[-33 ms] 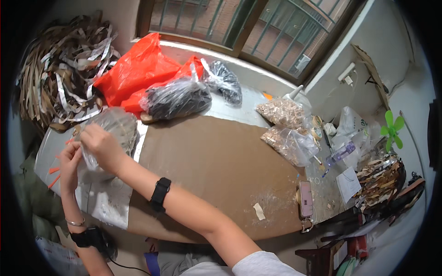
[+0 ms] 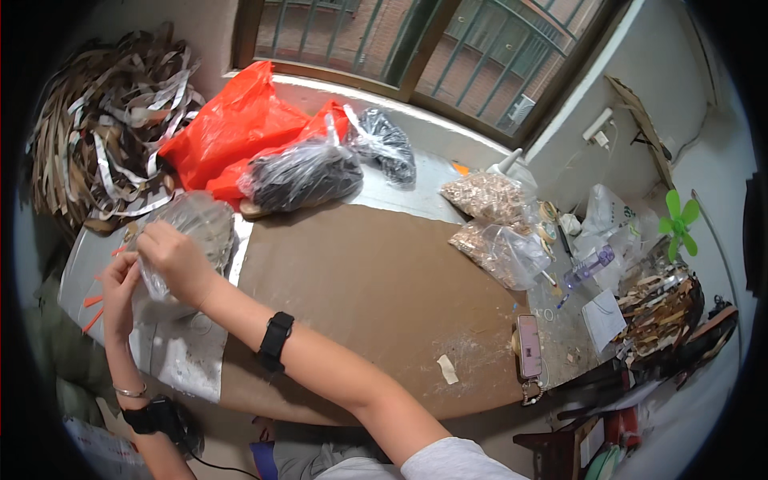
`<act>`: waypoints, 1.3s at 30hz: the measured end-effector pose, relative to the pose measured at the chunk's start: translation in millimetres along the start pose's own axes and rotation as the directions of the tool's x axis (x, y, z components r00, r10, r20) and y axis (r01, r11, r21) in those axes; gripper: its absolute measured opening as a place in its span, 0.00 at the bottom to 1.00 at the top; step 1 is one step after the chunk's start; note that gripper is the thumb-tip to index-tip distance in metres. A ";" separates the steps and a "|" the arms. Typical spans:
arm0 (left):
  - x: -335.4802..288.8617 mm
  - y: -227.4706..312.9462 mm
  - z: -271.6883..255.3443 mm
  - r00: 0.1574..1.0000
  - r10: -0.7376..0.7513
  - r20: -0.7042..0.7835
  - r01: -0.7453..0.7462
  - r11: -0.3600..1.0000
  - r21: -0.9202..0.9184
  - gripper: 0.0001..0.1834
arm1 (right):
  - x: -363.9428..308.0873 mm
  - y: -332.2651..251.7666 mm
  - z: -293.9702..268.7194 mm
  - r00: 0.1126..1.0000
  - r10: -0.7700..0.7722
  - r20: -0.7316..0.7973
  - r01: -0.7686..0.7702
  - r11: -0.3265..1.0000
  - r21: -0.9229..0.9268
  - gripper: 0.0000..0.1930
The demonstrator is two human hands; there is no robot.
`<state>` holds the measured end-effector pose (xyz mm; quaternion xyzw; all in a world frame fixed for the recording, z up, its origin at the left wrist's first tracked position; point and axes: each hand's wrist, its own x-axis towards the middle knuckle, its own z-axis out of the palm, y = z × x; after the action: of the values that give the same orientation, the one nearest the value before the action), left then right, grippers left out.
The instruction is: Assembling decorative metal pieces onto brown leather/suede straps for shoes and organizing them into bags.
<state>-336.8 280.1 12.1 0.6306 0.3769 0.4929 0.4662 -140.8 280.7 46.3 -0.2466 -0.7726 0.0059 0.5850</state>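
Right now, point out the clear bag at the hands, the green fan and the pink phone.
Clear bag [image 2: 205, 229], head view: its filled part.
Green fan [image 2: 679, 226], head view: its blades' hub.
Pink phone [image 2: 530, 342], head view: its upward side.

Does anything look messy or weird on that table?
Yes: a small pale scrap lies alone on the brown sheet, near whitish scuffs that make the sheet look worn. Brown and pale strips form a tangle, far left.
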 end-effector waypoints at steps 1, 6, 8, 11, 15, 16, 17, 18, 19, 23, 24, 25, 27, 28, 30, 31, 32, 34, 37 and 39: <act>-4.3 -0.3 -3.8 1.000 -0.010 -0.023 0.012 0.995 0.096 0.10 | -1.0 -2.6 2.7 1.000 0.001 -0.012 -0.001 1.000 0.031 0.06; 6.1 -11.6 -18.1 0.981 -0.008 -0.192 0.067 0.950 0.304 0.05 | -8.4 -0.6 4.8 0.993 0.071 0.090 -0.068 0.997 -0.035 0.05; 11.6 -20.9 -19.7 0.980 -0.014 -0.199 0.086 0.930 0.358 0.05 | -19.7 7.3 -2.9 0.985 0.062 0.164 -0.040 0.991 -0.131 0.06; 15.4 -25.9 -11.4 0.975 -0.018 -0.219 0.121 0.875 0.468 0.07 | -32.8 12.7 -13.2 0.975 0.084 0.204 -0.053 0.987 -0.150 0.06; 12.8 15.7 47.0 0.955 0.145 -0.258 -0.075 0.962 0.264 0.11 | -34.6 16.5 -20.5 0.966 0.177 0.189 -0.152 0.978 -0.140 0.08; 8.7 25.8 51.1 0.954 0.143 -0.262 -0.067 0.958 0.279 0.11 | -30.8 9.3 -18.8 0.970 0.190 0.150 -0.175 0.978 -0.113 0.09; 6.3 35.5 51.5 0.978 0.191 -0.089 -0.110 0.822 0.559 0.14 | -26.6 2.2 -17.6 0.973 0.202 0.112 -0.194 0.978 -0.079 0.10; 3.4 47.5 38.6 0.981 0.179 0.080 -0.173 0.594 0.786 0.17 | -24.1 -3.3 -20.5 0.966 0.231 0.119 -0.218 0.969 -0.115 0.11; 8.2 35.6 26.6 0.969 0.196 0.149 -0.236 0.562 0.793 0.22 | -20.6 -13.1 -20.6 0.963 0.236 0.130 -0.224 0.969 -0.103 0.12; 28.5 21.6 44.7 0.969 0.177 -0.170 0.010 0.664 0.747 0.17 | -19.0 -78.5 -105.9 0.927 0.228 0.297 -0.214 0.974 -0.080 0.13; 30.7 31.2 42.0 0.928 0.344 -0.142 -0.128 0.654 0.745 0.17 | -19.3 -97.0 -117.8 0.879 0.268 0.393 -0.255 0.963 -0.087 0.12; 39.6 42.3 38.2 0.800 0.577 -0.167 -0.246 0.569 0.784 0.10 | -19.4 -115.7 -129.8 0.858 0.280 0.432 -0.262 0.960 -0.101 0.08; 48.1 74.4 45.3 0.722 0.660 -0.209 -0.257 0.536 0.804 0.08 | -26.5 -138.6 -149.7 0.843 0.301 0.446 -0.290 0.952 -0.096 0.07; 45.5 85.8 51.1 0.746 0.604 -0.281 -0.197 0.602 0.774 0.07 | -31.1 -145.9 -157.4 0.842 0.309 0.443 -0.306 0.949 -0.080 0.07; 32.5 104.4 37.7 0.742 0.566 -0.358 -0.157 0.667 0.729 0.06 | -40.1 -156.0 -165.9 0.837 0.294 0.462 -0.313 0.949 -0.038 0.07; 25.3 112.2 33.7 0.728 0.565 -0.389 -0.149 0.684 0.714 0.06 | -45.1 -159.2 -170.9 0.812 0.341 0.473 -0.367 0.930 -0.040 0.08; 16.8 118.1 23.6 0.695 0.595 -0.403 -0.146 0.667 0.731 0.06 | -47.1 -162.4 -170.2 0.782 0.391 0.486 -0.427 0.904 -0.040 0.08; -6.6 136.7 0.5 0.632 0.656 -0.413 -0.125 0.611 0.781 0.07 | -45.8 -170.1 -162.7 0.766 0.421 0.486 -0.477 0.879 -0.011 0.07; -54.2 174.5 -39.8 0.610 0.668 -0.426 -0.075 0.584 0.808 0.08 | -45.2 -178.0 -158.4 0.726 0.432 0.536 -0.536 0.843 0.047 0.07; -93.3 198.1 -52.6 0.672 0.583 -0.456 0.054 0.575 0.816 0.06 | -44.8 -181.2 -164.8 0.701 0.416 0.579 -0.516 0.856 0.009 0.05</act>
<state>-406.3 148.5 181.1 0.5887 0.5855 0.5452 -0.1159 -50.5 58.1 111.9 -0.3707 -0.8170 0.2920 0.3315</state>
